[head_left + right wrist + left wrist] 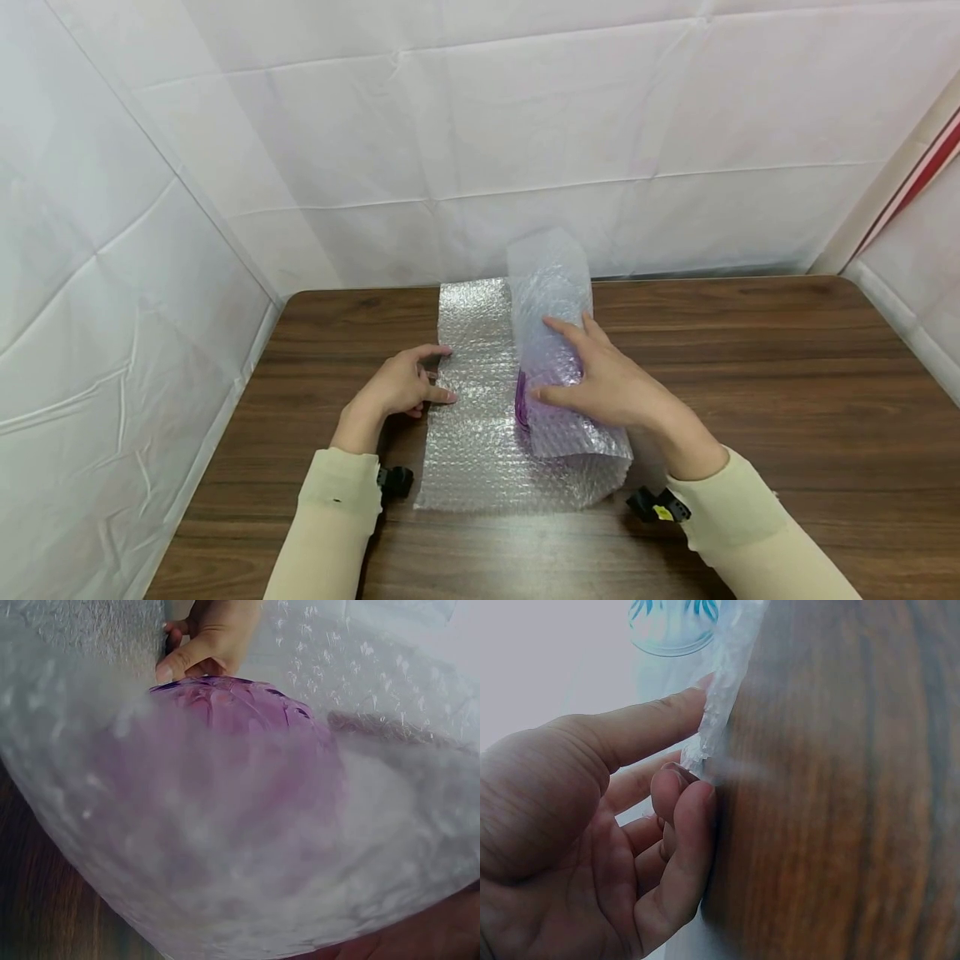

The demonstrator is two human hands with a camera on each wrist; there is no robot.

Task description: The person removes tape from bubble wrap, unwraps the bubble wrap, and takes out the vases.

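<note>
Wrapping looks half done: the purple vessel (251, 705) sits at frame centre, partly under folded bubble wrap (472, 425) on the worktop (772, 375). The right hand (609, 379) rests on the fold, fingers spread; the left hand's (393, 385) thumb and forefinger, apart, touch the wrap's left edge. Next probably calls for lifting that edge across. No readable writing.

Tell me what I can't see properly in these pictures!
- Right wrist view: most of the purple thing, blurred behind bubble wrap.
- Head view: most of it again, under the wrap and right hand.
- Left wrist view: rest of the patterned thing, cut off by the top edge.
</note>
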